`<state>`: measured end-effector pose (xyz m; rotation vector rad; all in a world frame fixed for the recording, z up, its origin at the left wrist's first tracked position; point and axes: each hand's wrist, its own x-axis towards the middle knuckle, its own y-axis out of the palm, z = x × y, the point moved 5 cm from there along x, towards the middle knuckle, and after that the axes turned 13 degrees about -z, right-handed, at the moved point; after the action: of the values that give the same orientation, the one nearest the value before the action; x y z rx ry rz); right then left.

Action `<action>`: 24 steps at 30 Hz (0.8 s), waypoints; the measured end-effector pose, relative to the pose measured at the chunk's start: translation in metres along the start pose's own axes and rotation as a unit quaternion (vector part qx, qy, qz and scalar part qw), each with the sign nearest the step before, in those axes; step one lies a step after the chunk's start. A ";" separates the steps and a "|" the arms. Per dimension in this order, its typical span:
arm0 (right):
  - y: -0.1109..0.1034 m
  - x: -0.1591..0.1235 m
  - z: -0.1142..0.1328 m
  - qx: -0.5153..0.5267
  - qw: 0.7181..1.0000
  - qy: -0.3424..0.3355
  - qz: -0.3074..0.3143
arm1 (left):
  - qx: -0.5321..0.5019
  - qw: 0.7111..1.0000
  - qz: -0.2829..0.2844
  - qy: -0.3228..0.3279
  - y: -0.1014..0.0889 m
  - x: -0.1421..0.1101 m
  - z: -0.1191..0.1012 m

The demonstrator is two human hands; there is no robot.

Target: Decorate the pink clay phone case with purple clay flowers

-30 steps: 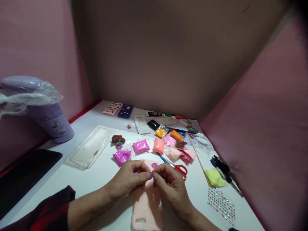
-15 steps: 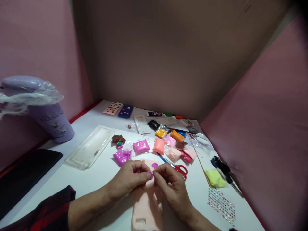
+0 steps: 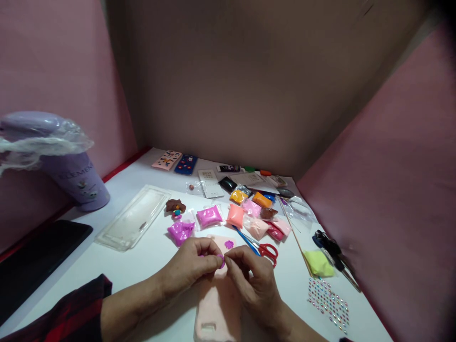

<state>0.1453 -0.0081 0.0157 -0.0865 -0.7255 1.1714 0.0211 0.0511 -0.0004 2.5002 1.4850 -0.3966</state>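
My left hand (image 3: 194,261) pinches a small piece of purple clay (image 3: 222,261) between thumb and fingers. At the clay's right edge, the thumb and forefinger of my right hand (image 3: 251,280) are pinched together on it. Both hands are over a pale pink phone case (image 3: 218,304), which lies lengthwise with its camera cutout at the near end. A small purple flower shape (image 3: 229,244) sits on the far part of the case. Just beyond lie an opened purple clay packet (image 3: 181,232) and a sealed purple packet (image 3: 209,217).
Scissors (image 3: 268,252) lie right of the case, near several coloured clay packets (image 3: 254,228). A wooden stick (image 3: 295,237), yellow packet (image 3: 318,262) and gem stickers (image 3: 327,301) are at right. Clear packaging (image 3: 133,218), a black phone-like slab (image 3: 46,261) and a lilac tumbler (image 3: 80,180) stand left.
My right fingertips have shifted slightly left and down against the purple clay. The left hand stays nearly still, and the phone case has not moved.
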 end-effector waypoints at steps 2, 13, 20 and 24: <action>-0.001 0.001 0.000 -0.003 1.000 -0.003 -0.004 | 0.002 1.000 -0.002 -0.001 0.000 0.000 0.000; -0.003 0.002 0.007 -0.032 0.997 -0.074 -0.006 | 0.014 1.000 -0.009 -0.003 0.001 0.000 -0.002; -0.005 0.004 0.007 -0.041 0.994 -0.096 -0.016 | 0.015 1.000 0.004 -0.008 0.002 0.000 -0.001; -0.004 0.005 0.009 -0.054 0.990 -0.133 0.002 | 0.014 1.000 0.003 -0.009 0.002 0.000 -0.001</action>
<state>0.1445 -0.0087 0.0268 -0.0220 -1.0254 1.1584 0.0232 0.0502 0.0009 2.5147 1.4761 -0.4397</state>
